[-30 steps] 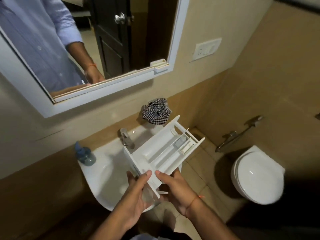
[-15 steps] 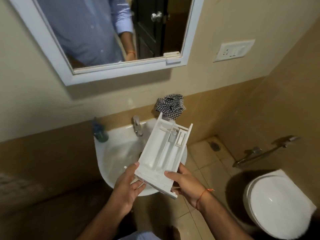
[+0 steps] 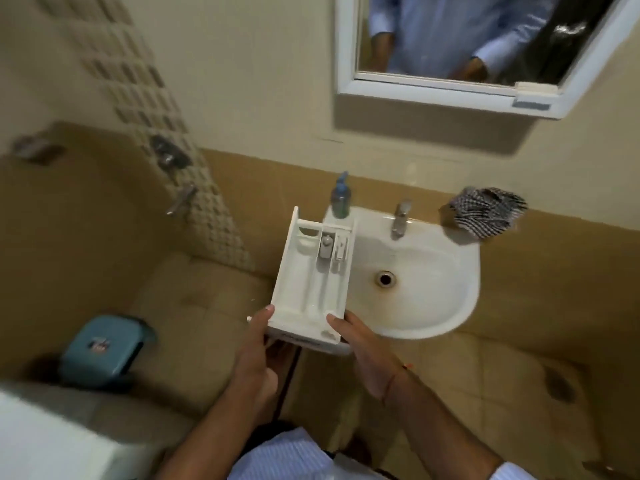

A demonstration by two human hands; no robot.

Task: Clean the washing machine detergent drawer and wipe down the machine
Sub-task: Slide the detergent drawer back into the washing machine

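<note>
I hold a white plastic detergent drawer point(image 3: 313, 278) level in both hands, its compartments facing up, just left of the white wall sink point(image 3: 429, 306). My left hand point(image 3: 254, 344) grips its near left corner, thumb on the rim. My right hand point(image 3: 363, 351) grips the near right corner. A checked black-and-white cloth point(image 3: 485, 211) lies bunched on the ledge at the sink's right. A white machine corner point(image 3: 45, 441) shows at the bottom left.
A blue soap bottle point(image 3: 341, 197) and a chrome tap point(image 3: 400, 216) stand on the sink's back rim. A blue stool point(image 3: 104, 348) sits on the floor at left. Wall taps point(image 3: 176, 174) and a mirror point(image 3: 457, 39) are on the walls.
My view has swung left: the toilet is gone from view and the stool and machine corner appear. The drawer has moved from over the basin to its left side, still in both hands.
</note>
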